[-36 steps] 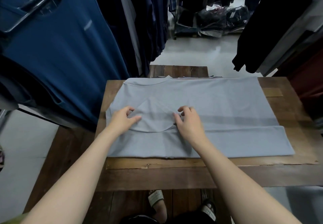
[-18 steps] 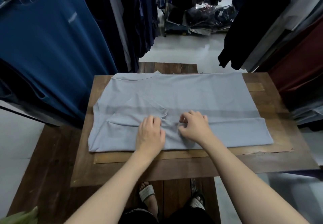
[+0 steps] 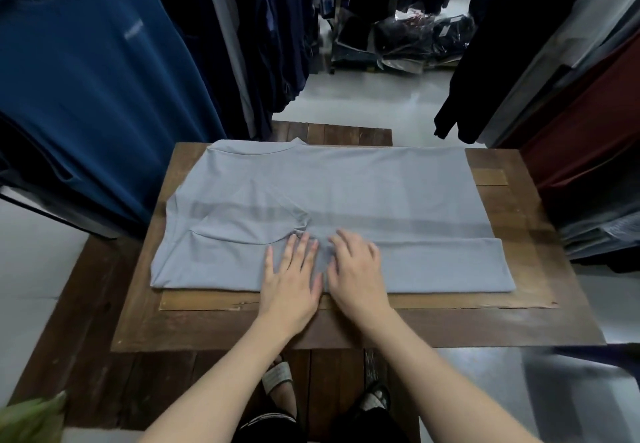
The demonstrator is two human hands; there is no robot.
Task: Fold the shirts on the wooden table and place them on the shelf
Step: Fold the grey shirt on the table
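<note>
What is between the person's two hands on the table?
Just a narrow strip of the grey shirt, nothing else; the left hand and right hand both rest on it. The head view shows this.

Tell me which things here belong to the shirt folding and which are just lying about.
In the job: grey shirt, wooden table, left hand and right hand resting on the shirt.
Just about: hanging blue shirt, dark hanging clothes, bagged clothes.
</note>
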